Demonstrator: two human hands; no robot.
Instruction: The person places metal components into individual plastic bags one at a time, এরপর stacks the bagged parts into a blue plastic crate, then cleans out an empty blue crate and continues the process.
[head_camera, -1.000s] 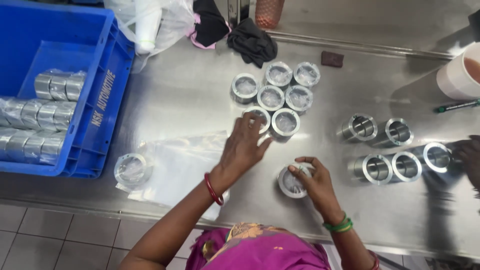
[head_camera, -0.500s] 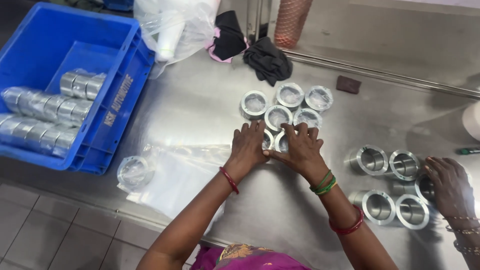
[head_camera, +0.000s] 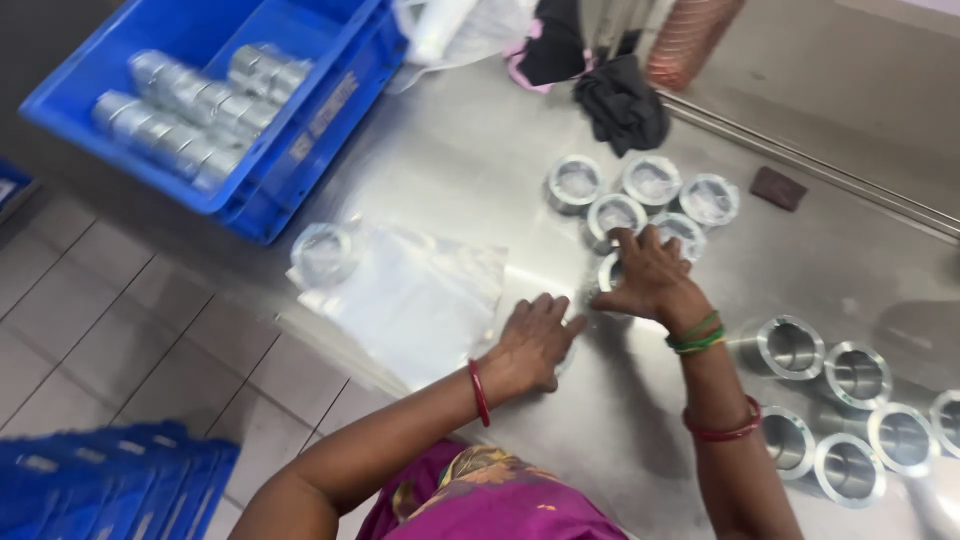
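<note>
Bagging metal rings: partly through, several wrapped, several bare.

Left hand (head_camera: 535, 345) flat, fingers spread, on the edge of the plastic bag stack (head_camera: 410, 300) at frame centre; right hand (head_camera: 650, 280) rests open on a wrapped ring (head_camera: 612, 272) beside the wrapped cluster (head_camera: 650, 195) upper centre. Bare rings (head_camera: 850, 410) wait lower right; more fill the blue crate (head_camera: 300, 150) upper left. One bagged ring (head_camera: 325, 252) sits on the stack.

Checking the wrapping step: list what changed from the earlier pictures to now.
The left hand left the wrapped rings and moved back onto the plastic bags. The right hand, earlier holding one ring near the body, now rests on the cluster. Crate and bare rings unmoved.
</note>
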